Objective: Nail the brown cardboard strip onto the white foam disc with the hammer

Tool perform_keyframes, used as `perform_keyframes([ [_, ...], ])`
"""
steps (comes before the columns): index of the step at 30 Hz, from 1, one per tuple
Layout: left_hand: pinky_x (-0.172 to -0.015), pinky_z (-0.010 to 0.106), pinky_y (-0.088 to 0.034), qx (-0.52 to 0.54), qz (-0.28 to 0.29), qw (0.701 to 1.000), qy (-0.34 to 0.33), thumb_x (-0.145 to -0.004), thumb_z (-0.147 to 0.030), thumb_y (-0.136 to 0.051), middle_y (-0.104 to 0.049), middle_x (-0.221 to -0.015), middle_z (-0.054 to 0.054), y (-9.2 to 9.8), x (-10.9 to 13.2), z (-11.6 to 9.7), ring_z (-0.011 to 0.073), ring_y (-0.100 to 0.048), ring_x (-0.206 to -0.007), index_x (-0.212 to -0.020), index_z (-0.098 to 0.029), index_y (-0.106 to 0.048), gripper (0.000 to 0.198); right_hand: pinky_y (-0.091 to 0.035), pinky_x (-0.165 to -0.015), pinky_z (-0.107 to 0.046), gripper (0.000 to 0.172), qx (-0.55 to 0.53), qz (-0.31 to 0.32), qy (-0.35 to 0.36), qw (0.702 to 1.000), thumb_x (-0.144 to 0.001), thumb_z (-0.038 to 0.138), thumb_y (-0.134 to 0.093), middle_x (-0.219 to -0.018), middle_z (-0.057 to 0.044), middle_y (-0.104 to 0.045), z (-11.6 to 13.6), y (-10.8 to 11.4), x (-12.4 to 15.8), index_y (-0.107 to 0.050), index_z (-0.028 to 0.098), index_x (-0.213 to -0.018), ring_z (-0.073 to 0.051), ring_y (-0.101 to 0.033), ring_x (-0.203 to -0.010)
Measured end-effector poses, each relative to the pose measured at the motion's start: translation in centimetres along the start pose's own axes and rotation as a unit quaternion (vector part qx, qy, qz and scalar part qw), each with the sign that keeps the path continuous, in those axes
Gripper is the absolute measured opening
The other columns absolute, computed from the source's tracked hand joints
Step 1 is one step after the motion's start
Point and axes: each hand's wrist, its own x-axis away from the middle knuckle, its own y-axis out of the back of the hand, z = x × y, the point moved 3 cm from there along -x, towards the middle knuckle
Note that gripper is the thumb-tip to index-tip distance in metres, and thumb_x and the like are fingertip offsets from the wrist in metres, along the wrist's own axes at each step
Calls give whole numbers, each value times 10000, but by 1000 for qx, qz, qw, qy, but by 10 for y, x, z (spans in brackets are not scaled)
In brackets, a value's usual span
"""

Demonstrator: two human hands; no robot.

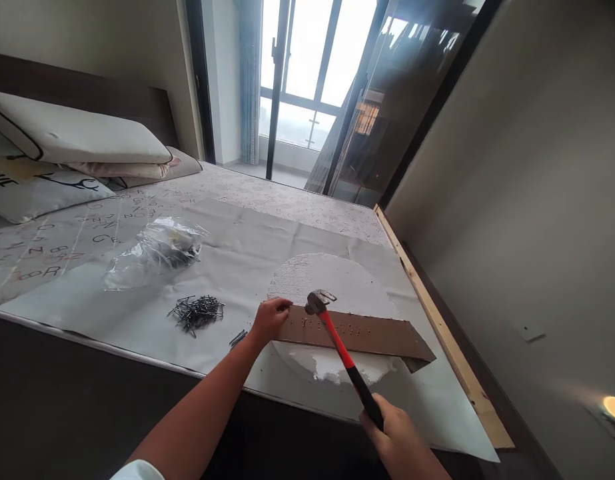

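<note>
My right hand (394, 433) grips the black end of a claw hammer (337, 340) with a red and black handle. Its steel head hovers just above a brown cardboard strip (377, 333). The strip lies across a round white foam disc (337, 280) and has several nails driven into it. My left hand (270, 319) presses on the strip's left end, fingers curled over its edge. To the left of that hand, a pile of loose dark nails (196, 312) lies on the grey sheet (237, 247).
A clear plastic bag (154, 252) with more nails lies further left on the sheet. Pillows (72, 143) are stacked at the bed's head. A wooden bed edge (437, 313) runs along the right, next to a wall. A glass balcony door (307, 87) stands beyond the bed.
</note>
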Motion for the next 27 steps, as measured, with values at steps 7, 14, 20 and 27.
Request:
perform_keyframes([
  [7, -724, 268, -496, -3, -103, 994, 34, -757, -253, -507, -692, -838, 42, 34, -2, 5, 154, -616, -756, -859, -178, -696, 228, -420, -627, -299, 152, -1, 14, -10, 1000, -784, 312, -417, -716, -73, -648, -10, -24, -4, -485, 202, -702, -210, -573, -662],
  [14, -766, 289, -486, -143, -83, 973, 161, -762, -233, -480, -701, -911, 71, 91, 25, 63, 193, -635, -833, -927, -156, -680, 270, -388, -588, -284, 166, -1, 27, 0, 1000, -782, 329, -445, -668, -34, -624, -18, -16, -3, -499, 208, -683, -199, -546, -639],
  [20, -790, 241, -431, -314, 108, 929, 164, -766, -169, -488, -693, -933, 80, 86, 66, 111, 176, -617, -899, -844, -161, -694, 221, -372, -569, -272, 336, -45, 4, 9, 999, -839, 486, -399, -664, -22, -578, -25, -11, 10, -533, 195, -737, -194, -521, -642],
  [27, -742, 229, -410, -377, 171, 895, 166, -774, -201, -506, -691, -929, 71, 67, 49, 115, 179, -613, -889, -784, -188, -688, 183, -373, -522, -251, 417, -92, -39, -16, 995, -832, 591, -407, -536, 35, -466, -20, 9, 34, -522, 213, -702, -155, -471, -544],
])
